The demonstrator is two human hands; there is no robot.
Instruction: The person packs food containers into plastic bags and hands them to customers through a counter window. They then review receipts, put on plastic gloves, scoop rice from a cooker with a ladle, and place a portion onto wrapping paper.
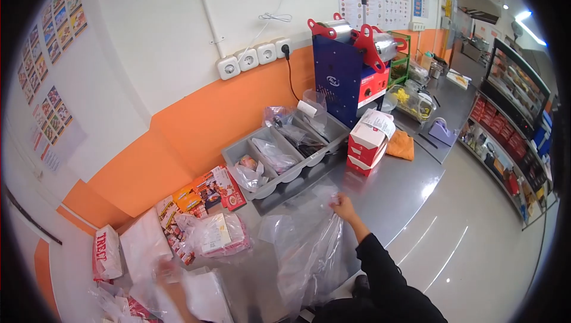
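My right hand [343,206] is closed on the upper edge of a clear plastic bag [309,246], which hangs loose over the front of the metal counter. Lower left, my left hand [169,272] is smeared by motion, so its fingers cannot be made out. It is over a pile of white and clear plastic bags [205,296]. A plastic-wrapped pack with a pale card on top [219,234] lies between my hands. Just beyond the bag stands a grey compartment tray [267,195] holding plastic-wrapped items and dark cutlery.
Two stacked red-and-white boxes [364,145] with a receipt stand beside an orange cloth [400,145]. A blue sealing machine [336,76] rises behind them. Colourful leaflets [202,195] and a tissue pack [107,253] lie leftward. A purple tape dispenser [441,131] sits near the counter's right edge.
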